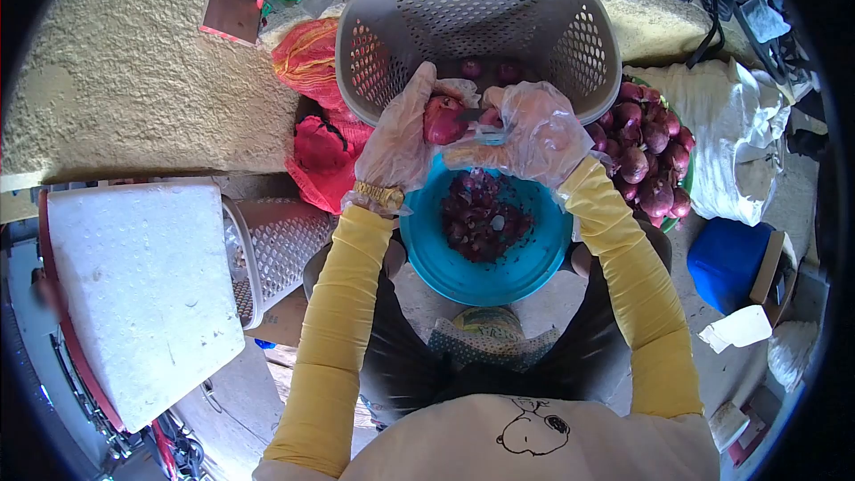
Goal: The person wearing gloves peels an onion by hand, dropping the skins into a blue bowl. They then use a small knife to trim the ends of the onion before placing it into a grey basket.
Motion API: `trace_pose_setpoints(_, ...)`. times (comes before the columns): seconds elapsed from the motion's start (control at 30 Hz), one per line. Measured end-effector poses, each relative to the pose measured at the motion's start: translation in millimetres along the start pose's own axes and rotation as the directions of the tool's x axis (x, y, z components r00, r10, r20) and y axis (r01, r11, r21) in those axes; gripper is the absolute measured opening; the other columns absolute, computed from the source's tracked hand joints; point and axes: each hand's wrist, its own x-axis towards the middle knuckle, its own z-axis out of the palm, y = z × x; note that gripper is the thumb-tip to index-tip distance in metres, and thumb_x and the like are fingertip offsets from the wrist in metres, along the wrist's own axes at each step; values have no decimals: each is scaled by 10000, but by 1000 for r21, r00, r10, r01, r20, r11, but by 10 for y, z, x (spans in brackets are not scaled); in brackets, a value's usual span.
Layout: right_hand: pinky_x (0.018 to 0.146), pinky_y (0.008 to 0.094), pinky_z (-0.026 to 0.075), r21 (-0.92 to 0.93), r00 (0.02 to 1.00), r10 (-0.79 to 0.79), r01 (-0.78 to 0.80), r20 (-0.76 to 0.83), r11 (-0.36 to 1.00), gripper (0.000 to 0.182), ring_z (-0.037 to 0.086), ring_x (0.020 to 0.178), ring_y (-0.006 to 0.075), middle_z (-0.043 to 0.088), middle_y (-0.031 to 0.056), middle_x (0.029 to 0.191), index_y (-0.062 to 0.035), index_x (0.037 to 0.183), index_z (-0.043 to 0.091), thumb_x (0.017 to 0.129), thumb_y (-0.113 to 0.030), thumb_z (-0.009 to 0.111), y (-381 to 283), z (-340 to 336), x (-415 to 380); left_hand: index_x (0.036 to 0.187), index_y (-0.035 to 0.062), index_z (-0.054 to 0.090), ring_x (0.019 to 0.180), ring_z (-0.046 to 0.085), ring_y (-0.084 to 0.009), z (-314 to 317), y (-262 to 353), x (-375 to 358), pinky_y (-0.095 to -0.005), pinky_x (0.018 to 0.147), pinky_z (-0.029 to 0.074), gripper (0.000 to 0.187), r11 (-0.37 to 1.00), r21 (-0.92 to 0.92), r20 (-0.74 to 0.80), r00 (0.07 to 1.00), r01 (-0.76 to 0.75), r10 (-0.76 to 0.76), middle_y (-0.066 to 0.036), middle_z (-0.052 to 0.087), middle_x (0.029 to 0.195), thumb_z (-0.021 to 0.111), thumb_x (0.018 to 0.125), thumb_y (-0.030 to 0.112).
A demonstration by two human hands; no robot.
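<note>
Both of my hands wear clear plastic gloves. My left hand is closed around a red onion. In my right hand is a small knife, its dark blade pointing toward the onion; a bit of purple onion shows beside the thumb. Below my hands stands a blue basin with purple onion skins in it. Just beyond them is a grey perforated basket, with a few onions at its bottom.
Many red onions are heaped on the right, beside a white sack. A red mesh bag lies left of the basket. Further left are a white foam lid and another basket. A blue container stands at right.
</note>
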Motion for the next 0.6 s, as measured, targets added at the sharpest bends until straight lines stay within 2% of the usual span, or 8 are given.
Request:
trace_pose_setpoints(0.07, 728, 431, 543, -134, 980, -66, 41, -189, 990, 697, 692, 763, 355, 725, 121, 796, -51, 895, 704, 668, -697, 830, -2, 52, -10, 1058, -52, 656, 960, 684, -239, 12, 11, -7, -362, 807, 628, 489, 1000, 18, -49, 999, 15, -14, -150, 674, 1085, 496, 1083, 410)
trace_pose_setpoints(0.2, 713, 431, 547, -95, 981, -102, 87, -165, 992, 680, 691, 751, 353, 720, 122, 783, -47, 889, 704, 687, -685, 825, 8, 75, 3, 1079, -46, 650, 954, 682, -237, -59, -28, 32, -356, 814, 623, 491, 999, 17, -27, 999, 39, -39, -146, 677, 1079, 498, 1081, 421)
trace_pose_setpoints(0.37, 697, 450, 541, -94, 974, -140, 125, -180, 988, 605, 682, 729, 352, 695, 119, 750, -53, 863, 695, 768, -643, 786, 17, 149, 13, 1144, -35, 634, 956, 685, -233, -47, -34, 13, -357, 812, 621, 506, 988, 154, -34, 999, 21, -16, -146, 686, 1062, 521, 1065, 451)
trace_pose_setpoints(0.4, 697, 450, 541, -94, 974, -140, 125, -179, 988, 605, 682, 729, 352, 695, 119, 750, -53, 863, 695, 768, -643, 786, 23, 171, 7, 1144, -35, 634, 956, 685, -233, -48, -30, 8, -357, 812, 621, 506, 988, 153, -34, 999, 22, -17, -146, 686, 1062, 521, 1065, 451)
trace_pose_setpoints(0.47, 684, 461, 533, -130, 948, -174, 143, -267, 981, 577, 671, 723, 363, 670, 123, 731, -59, 872, 705, 819, -632, 740, 34, 202, -6, 1150, -39, 636, 959, 691, -234, -54, -15, -4, -358, 818, 620, 502, 996, 33, -26, 996, 83, -82, -154, 687, 1070, 549, 1055, 446)
trace_pose_setpoints(0.5, 684, 461, 533, -130, 948, -174, 143, -266, 981, 577, 671, 723, 363, 670, 123, 731, -59, 872, 705, 819, -632, 740, 38, 194, -4, 1150, -39, 636, 959, 691, -234, -41, -7, -8, -358, 818, 620, 502, 996, 32, -26, 996, 83, -82, -154, 687, 1070, 549, 1055, 446)
trace_pose_setpoints(0.57, 689, 459, 530, -185, 985, -140, 120, -98, 975, 575, 665, 732, 370, 661, 134, 729, -61, 898, 725, 855, -633, 694, 41, 160, 5, 1156, -41, 635, 963, 696, -238, -10, 10, -16, -349, 819, 621, 492, 994, -58, -30, 995, 90, -92, -162, 689, 1071, 572, 1045, 435)
trace_pose_setpoints(0.6, 689, 459, 530, -184, 985, -141, 121, -98, 975, 575, 665, 732, 370, 661, 134, 729, -61, 898, 725, 855, -633, 694, 20, 140, 7, 1156, -41, 635, 963, 696, -238, -14, 9, -15, -349, 819, 621, 492, 994, -58, -31, 995, 89, -91, -162, 689, 1071, 572, 1045, 435)
